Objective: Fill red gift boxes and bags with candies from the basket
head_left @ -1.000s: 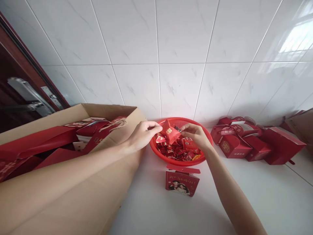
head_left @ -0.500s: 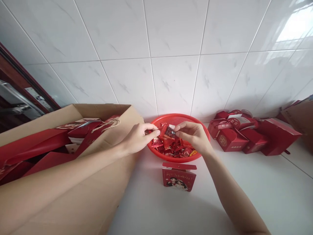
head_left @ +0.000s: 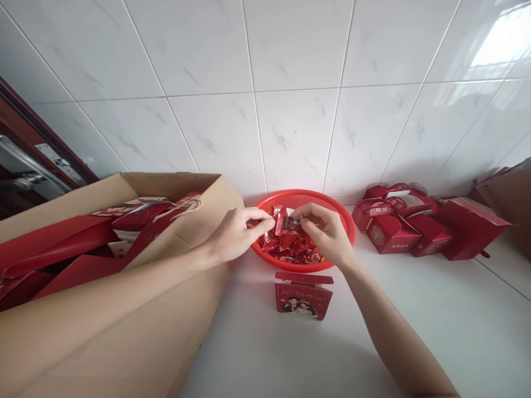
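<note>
Over a red plastic basket point(head_left: 305, 268) full of wrapped candies point(head_left: 292, 251), my two hands are close together. Thumb and forefinger of my left hand point(head_left: 236, 232) are pinched at the edge of a red-wrapped candy point(head_left: 280, 222). My right hand point(head_left: 327, 232) pinches a dark-wrapped candy point(head_left: 293, 224) right beside it. Whether the two wrappers overlap or touch, I cannot tell. In front of the basket stands a small red gift box point(head_left: 305, 301) with a cartoon couple on its side and its top flap raised.
To the left, a large cardboard carton point(head_left: 186, 309) holds red boxes and bags, one with a rope handle point(head_left: 188, 207). Several red gift boxes point(head_left: 392, 235) cluster at the right by the tiled wall point(head_left: 294, 132). Another carton point(head_left: 512, 202) stands at the far right.
The red candy by my left fingers has turned more upright, and the dark one has shifted slightly in my right fingers. Both hands stay over the basket; the view has tilted slightly.
</note>
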The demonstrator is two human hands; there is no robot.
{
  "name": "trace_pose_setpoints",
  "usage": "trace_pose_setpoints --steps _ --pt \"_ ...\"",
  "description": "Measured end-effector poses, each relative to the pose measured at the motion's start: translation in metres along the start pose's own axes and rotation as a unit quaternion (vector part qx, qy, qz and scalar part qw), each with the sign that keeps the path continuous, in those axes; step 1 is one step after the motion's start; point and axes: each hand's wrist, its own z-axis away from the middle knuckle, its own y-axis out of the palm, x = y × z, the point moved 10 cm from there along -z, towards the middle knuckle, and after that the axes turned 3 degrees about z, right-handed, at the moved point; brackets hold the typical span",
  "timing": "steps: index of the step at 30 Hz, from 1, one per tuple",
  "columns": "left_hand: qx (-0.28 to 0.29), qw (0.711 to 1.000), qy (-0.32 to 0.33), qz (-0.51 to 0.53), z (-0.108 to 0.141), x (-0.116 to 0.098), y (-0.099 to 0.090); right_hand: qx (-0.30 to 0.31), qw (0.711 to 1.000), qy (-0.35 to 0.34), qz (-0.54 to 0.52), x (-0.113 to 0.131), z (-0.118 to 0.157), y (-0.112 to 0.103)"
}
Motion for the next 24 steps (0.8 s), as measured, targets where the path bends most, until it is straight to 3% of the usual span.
trace_pose_setpoints --steps 4,8,10,11,14,16,19,24 --pt "-0.02 0.999 -0.004 -0.043 0.0 0.001 -0.004 0.009 0.994 0.081 -0.077 -0.018 0.001 0.015" --pt "-0.053 0.996 -0.007 -0.069 -0.002 0.003 -0.013 -0.024 0.943 0.185 -0.277 -0.054 -0.003 0.012" --pt "-0.066 0.995 -0.013 -0.078 -0.003 0.005 -0.018 -0.026 0.924 0.22 -0.311 -0.071 -0.006 0.008" --pt "-0.071 0.994 -0.015 -0.08 -0.003 0.006 -0.019 -0.008 0.929 0.224 -0.294 -0.076 -0.01 0.006" --pt "-0.077 0.993 -0.008 -0.084 -0.004 0.005 -0.021 0.086 0.96 0.197 -0.177 -0.083 -0.024 0.011" --pt "-0.079 0.993 0.003 -0.089 -0.004 0.003 -0.021 0.194 0.966 0.169 -0.015 -0.088 -0.031 0.026" --pt "-0.075 0.993 0.014 -0.093 -0.003 0.002 -0.018 0.325 0.901 0.144 0.25 -0.112 -0.034 0.047" --pt "-0.048 0.995 0.026 -0.085 -0.003 0.004 -0.012 0.366 0.81 0.159 0.43 -0.15 -0.038 0.058"
